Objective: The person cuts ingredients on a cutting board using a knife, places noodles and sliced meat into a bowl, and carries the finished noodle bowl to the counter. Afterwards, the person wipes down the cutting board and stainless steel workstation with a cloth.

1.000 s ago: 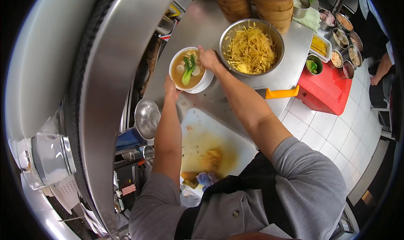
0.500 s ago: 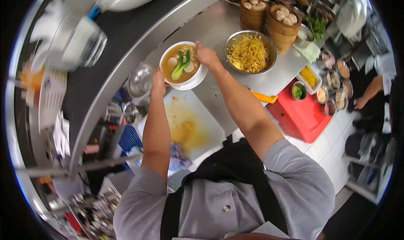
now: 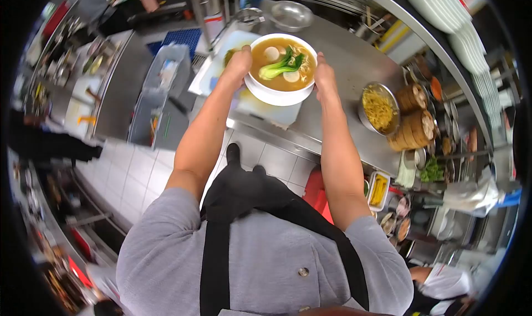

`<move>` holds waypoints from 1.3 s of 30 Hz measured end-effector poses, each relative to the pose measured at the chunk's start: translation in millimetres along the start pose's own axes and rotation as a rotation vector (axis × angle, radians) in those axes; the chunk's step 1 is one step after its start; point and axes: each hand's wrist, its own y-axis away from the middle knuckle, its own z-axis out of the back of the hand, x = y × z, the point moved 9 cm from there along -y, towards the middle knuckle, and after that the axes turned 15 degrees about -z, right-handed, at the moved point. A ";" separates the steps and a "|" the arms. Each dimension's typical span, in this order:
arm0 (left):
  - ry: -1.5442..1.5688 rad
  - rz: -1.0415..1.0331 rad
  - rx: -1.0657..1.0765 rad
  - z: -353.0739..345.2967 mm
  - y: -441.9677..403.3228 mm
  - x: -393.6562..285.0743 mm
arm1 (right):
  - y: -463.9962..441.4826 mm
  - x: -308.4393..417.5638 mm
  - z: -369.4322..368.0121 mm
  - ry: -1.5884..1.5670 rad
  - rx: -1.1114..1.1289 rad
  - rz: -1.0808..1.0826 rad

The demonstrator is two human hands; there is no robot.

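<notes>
Grip L+R both clamped on the noodle-soup bowl: L grip (image 3: 238,63) on its L side, R grip (image 3: 326,76) on its R, arms out front. Noodle-soup bowl (image 3: 279,98) is white, approx level, above the table's near edge; brown broth w/ bok choy (image 3: 280,68), noodles (image 3: 305,68) & pale round pieces (image 3: 271,53).

Table (image 3: 346,53) = bare stainless steel, a few specks on it, runs off to R. Cutting board (image 3: 288,115) by the near edge, partly behind bowl & L grip, yellow stain on it. Metal bowl (image 3: 292,17) at the far side, shiny. Further R: steel basin (image 3: 363,119) of yellow strands, then bamboo steamers (image 3: 409,137) w/ pale dumplings, just beside it. Greens (image 3: 431,173) near the R end.

Overhead shelf (image 3: 429,36) crosses top R, stacked white plates (image 3: 471,51) on it.

Floor (image 3: 271,156) = white tiles; dark shoe (image 3: 233,152) below apron. Red box (image 3: 315,189) partly behind R arm, white tray (image 3: 377,208) of yellow strips nearby.

L side: grey bins (image 3: 166,89), blue mat (image 3: 183,38), 2nd table (image 3: 119,80) w/ white board. Person in dark clothes (image 3: 44,141) far L; another's white sleeve (image 3: 449,280) bottom R. Room edges blurry, small items there unclear.
</notes>
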 end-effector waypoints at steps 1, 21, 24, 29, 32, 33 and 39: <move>-0.023 0.019 -0.029 23.5 15.0 7.4 | 3.8 -9.4 -18.9 0.037 0.033 0.003; -0.091 0.229 -0.861 507.2 411.2 94.4 | 330.2 -148.3 -488.6 0.396 0.774 0.176; -0.074 0.285 -0.940 569.0 465.0 113.8 | 384.5 -170.6 -556.7 0.457 0.866 0.201; -0.042 0.315 -1.135 649.3 544.6 129.3 | 455.5 -206.4 -662.9 0.724 0.921 0.285; -0.020 0.271 -1.273 691.6 581.4 132.3 | 497.2 -229.2 -730.7 0.788 1.058 0.297; -0.018 0.281 -1.304 706.4 592.6 139.0 | 504.8 -237.7 -749.9 0.809 1.095 0.301; 0.075 0.349 -1.523 773.9 641.1 167.7 | 589.2 -260.5 -851.7 1.004 1.167 0.376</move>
